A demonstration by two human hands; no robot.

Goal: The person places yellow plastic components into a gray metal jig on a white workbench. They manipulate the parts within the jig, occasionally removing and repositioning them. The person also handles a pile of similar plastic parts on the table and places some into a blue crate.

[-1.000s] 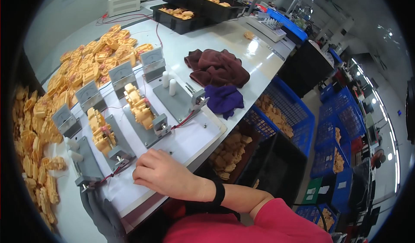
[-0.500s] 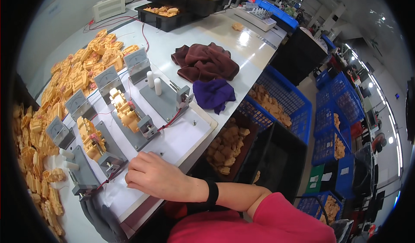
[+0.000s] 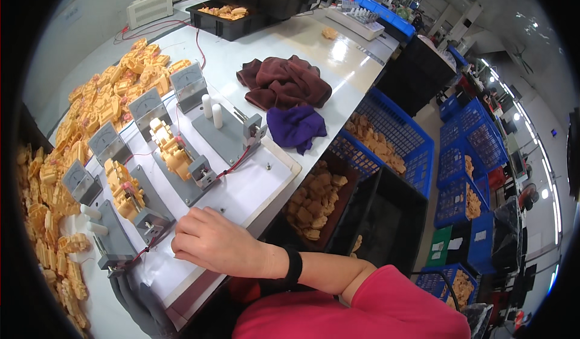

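Note:
My right hand [image 3: 211, 242] is at the front edge of a white board [image 3: 266, 185], back of the hand upward. Its fingers are curled closed, and whatever they may hold is hidden beneath. Nearest to them is a grey test fixture [image 3: 150, 221] with a yellow-orange plastic toy-like part [image 3: 124, 194] seated on it. Another fixture to its right carries a similar part [image 3: 170, 149]. The outer fixtures bear white posts [image 3: 212, 112] and no part. Analog meters [image 3: 147, 109] stand behind the fixtures. My left hand does not show.
Yellow-orange parts [image 3: 115, 97] are heaped behind and left of the fixtures. Brown cloth [image 3: 287, 82] and purple cloth [image 3: 296, 127] lie to the right. Black trays [image 3: 223, 31] stand at the back. A blue crate [image 3: 423, 152] and black bin [image 3: 393, 218] sit beside the table.
The whole view has shifted slightly left and up. My right hand keeps its curled shape at nearly the same spot; the parts on the fixtures have not visibly moved.

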